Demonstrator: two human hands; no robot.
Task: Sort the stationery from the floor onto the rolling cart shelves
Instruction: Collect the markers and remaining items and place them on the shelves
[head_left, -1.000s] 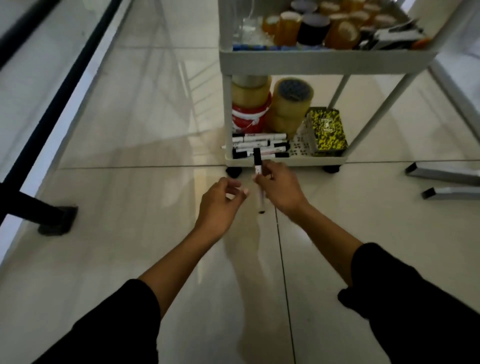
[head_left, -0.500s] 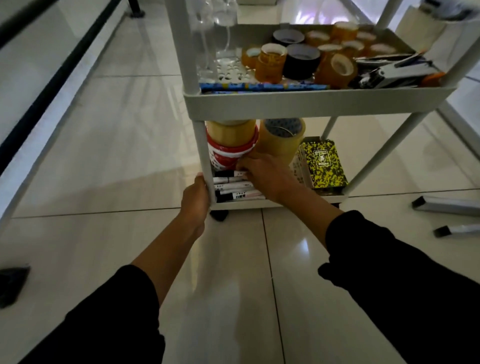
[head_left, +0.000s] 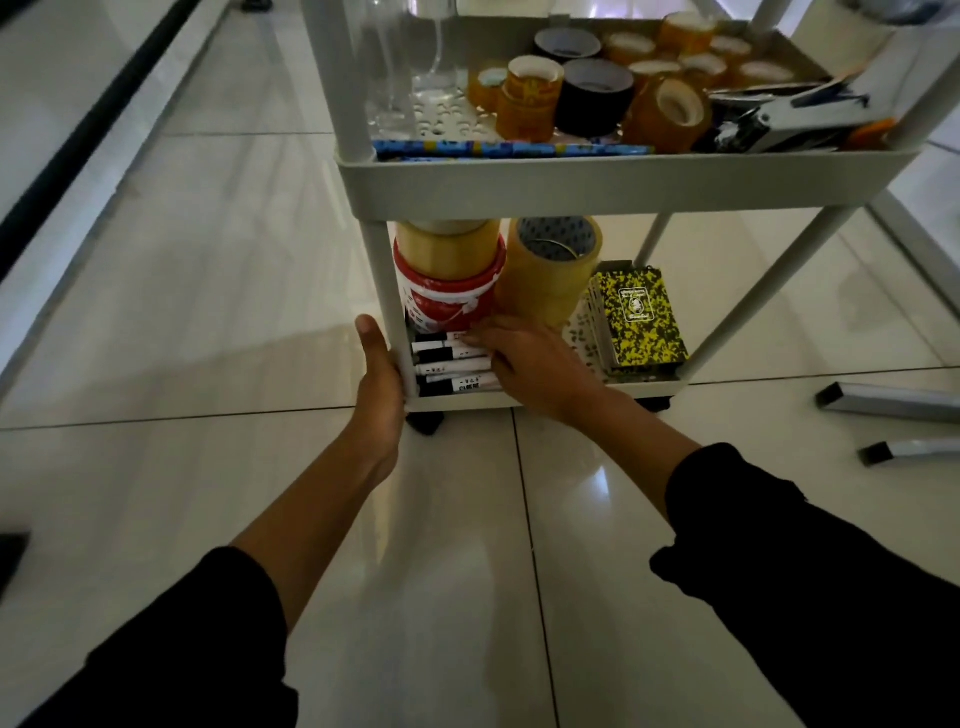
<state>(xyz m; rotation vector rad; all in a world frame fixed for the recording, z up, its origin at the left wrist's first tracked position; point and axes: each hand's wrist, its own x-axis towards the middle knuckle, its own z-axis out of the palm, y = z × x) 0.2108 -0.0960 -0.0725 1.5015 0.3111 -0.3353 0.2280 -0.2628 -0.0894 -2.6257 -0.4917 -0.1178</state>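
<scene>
White plastic makes up the rolling cart (head_left: 447, 182), which stands on a glossy tiled floor (head_left: 182, 291). The left hand (head_left: 382, 376) presses against the front corner post of the cart beside the bottom shelf (head_left: 644, 387), thumb up; whether its fingers curl round the post cannot be told, since they are hidden behind it. The right hand (head_left: 530, 361) reaches into the bottom shelf and lies flat over a row of black-and-white markers (head_left: 449, 364), fingers stretched out on them rather than closed. Behind the markers stand a red-and-white tape roll (head_left: 449, 301) with a tan roll on top and a large yellow tape roll (head_left: 553, 270). A yellow speckled notebook (head_left: 641, 322) lies to the right on the same shelf. The shelf above holds many tape rolls (head_left: 597, 93), a stapler (head_left: 779, 124) and blue pencils (head_left: 511, 150).
</scene>
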